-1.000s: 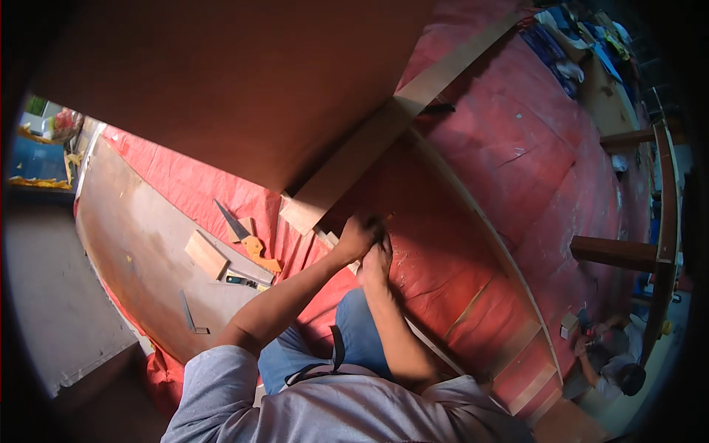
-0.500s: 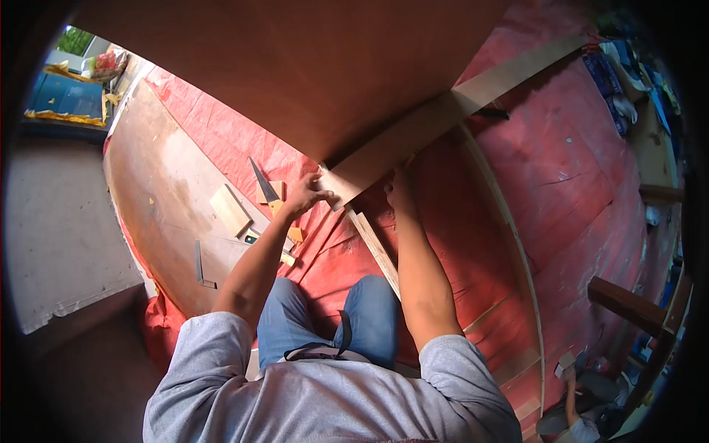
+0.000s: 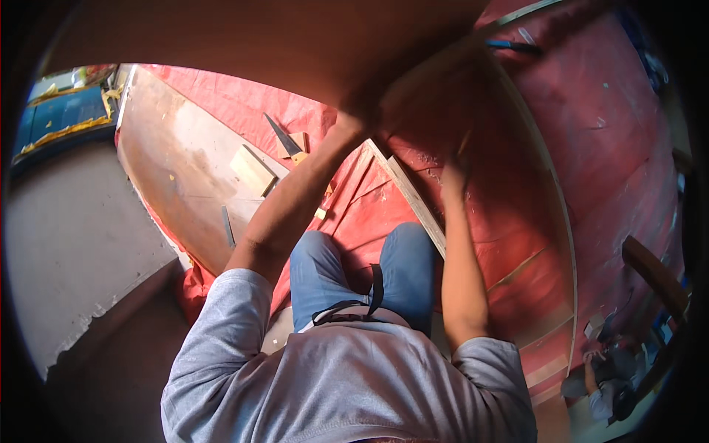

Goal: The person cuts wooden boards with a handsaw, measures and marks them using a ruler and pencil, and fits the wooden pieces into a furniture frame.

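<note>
My left hand (image 3: 354, 124), dark and partly blurred, grips the near end of a long wooden plank (image 3: 436, 65). The plank is tilted, with its narrow edge showing, under a large brown panel (image 3: 244, 44) that fills the top of the view. My right hand (image 3: 455, 176) is closed around a thin yellowish stick-like thing (image 3: 464, 142), too blurred to name, above the shaded red sheet. Between my forearms a pale wooden strip (image 3: 408, 190) runs towards my right knee.
Left of my left forearm lie a handsaw (image 3: 283, 139), a wood block (image 3: 254, 171) and a metal square (image 3: 228, 226) by a stained board (image 3: 173, 159). A curved wooden strip (image 3: 550, 173) crosses the red sheet (image 3: 613, 184). Another person (image 3: 609, 380) sits at lower right.
The plank has lifted and turned onto its edge, with my left hand moving up and right at its end. My right hand has shifted right, away from the plank.
</note>
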`<state>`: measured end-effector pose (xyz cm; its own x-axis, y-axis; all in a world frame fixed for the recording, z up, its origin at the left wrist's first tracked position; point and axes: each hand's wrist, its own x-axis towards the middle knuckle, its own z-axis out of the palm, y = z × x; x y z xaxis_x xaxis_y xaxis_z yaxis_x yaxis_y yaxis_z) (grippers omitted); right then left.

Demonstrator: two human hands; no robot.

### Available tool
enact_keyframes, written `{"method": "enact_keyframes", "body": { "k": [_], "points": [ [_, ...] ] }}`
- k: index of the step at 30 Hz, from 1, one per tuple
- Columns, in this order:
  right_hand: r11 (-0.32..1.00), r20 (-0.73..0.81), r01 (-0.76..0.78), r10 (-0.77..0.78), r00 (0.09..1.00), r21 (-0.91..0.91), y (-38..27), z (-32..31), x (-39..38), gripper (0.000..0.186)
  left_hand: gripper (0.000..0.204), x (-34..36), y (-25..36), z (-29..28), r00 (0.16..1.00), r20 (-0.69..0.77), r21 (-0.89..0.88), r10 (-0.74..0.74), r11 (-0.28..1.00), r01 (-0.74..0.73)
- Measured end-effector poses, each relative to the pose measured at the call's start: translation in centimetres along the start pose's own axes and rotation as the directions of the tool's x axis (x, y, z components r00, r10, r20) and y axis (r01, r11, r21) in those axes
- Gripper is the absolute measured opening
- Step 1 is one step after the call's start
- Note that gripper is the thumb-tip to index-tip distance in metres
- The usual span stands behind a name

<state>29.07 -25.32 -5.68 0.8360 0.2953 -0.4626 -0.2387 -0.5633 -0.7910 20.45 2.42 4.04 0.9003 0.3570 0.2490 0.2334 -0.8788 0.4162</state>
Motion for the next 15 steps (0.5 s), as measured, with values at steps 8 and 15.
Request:
{"method": "enact_keyframes", "body": {
  "k": [8, 15],
  "points": [
    [0.983, -0.214, 0.166, -0.179, 0.96, -0.077, 3.3, 4.4, -9.0, 0.028, 0.041, 1.4, 0.6, 1.8, 0.988, 0.088, 0.153, -0.13, 0.981, 0.116],
    [0.86, -0.346, 0.475, -0.511, 0.787, -0.189, -4.8, 1.5, 6.0, 0.043, 0.042, -0.2, 1.1, 4.3, 0.957, -0.04, 0.179, -0.286, 0.941, 0.289]
  ]
}}
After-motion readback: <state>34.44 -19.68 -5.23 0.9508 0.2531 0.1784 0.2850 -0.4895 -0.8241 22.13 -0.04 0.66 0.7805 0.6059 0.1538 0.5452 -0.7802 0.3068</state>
